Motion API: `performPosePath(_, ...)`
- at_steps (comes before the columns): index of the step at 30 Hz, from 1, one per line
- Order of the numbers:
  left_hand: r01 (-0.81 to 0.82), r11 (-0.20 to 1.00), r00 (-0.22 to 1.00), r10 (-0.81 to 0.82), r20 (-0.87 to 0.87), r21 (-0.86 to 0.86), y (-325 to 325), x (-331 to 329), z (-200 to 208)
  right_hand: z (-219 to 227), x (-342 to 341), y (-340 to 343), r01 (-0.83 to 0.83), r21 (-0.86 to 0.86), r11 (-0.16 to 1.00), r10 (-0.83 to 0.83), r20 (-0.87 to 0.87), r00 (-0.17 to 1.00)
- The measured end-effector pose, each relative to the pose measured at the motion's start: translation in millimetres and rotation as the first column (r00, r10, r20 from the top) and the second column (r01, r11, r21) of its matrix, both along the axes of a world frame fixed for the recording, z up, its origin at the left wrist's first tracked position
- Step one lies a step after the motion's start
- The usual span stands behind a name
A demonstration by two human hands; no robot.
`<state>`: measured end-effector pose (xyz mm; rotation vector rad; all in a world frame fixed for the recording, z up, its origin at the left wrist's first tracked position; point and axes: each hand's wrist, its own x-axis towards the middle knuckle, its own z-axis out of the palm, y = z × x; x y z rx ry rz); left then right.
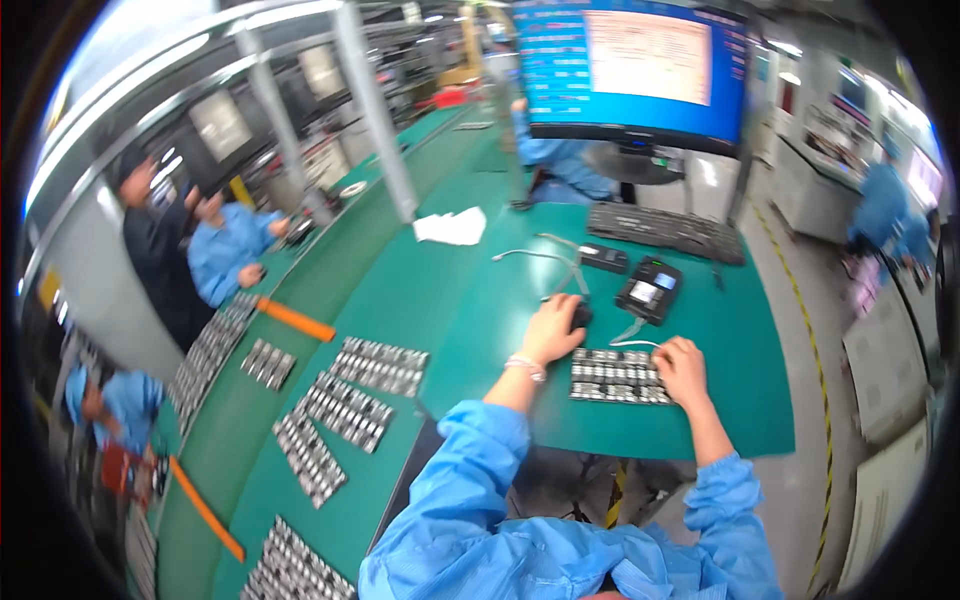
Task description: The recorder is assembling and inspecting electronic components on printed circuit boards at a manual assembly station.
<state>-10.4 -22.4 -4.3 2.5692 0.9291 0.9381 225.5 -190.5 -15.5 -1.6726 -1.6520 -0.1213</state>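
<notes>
My left hand (550, 332) rests over a black computer mouse (581, 314), its fingers curled on it. My right hand (683, 371) is closed in a pinch at the right end of a panel of small circuit boards (612, 377). A thin pale cable (632, 343) runs from a black box with a small lit screen (650, 290) to those fingers; its tip is hidden. The panel lies flat on the green bench mat (480, 335), just right of and below the mouse.
A monitor (632, 70) stands behind a black keyboard (665, 232). Near the box lie a small black adapter (603, 257) and a loose cable (530, 254). More board panels (345, 410) lie to the left, with a white cloth or paper (450, 227) farther back. Co-workers stand beyond.
</notes>
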Motion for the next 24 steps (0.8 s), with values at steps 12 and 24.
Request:
performPosePath(12, -0.052, 0.999, 0.999, 0.052, 0.012, -0.005, 1.1, -1.8, -12.2, 0.1, 0.6, 1.2, -0.036, -0.099, 0.994, 0.033, -0.023, 0.999)
performPosePath(24, -0.053, 0.999, 0.999, 0.053, 0.007, -0.007, 1.5, -0.2, -13.4, -0.2, -0.3, 0.8, -0.012, -0.088, 0.996, 0.011, -0.006, 1.000)
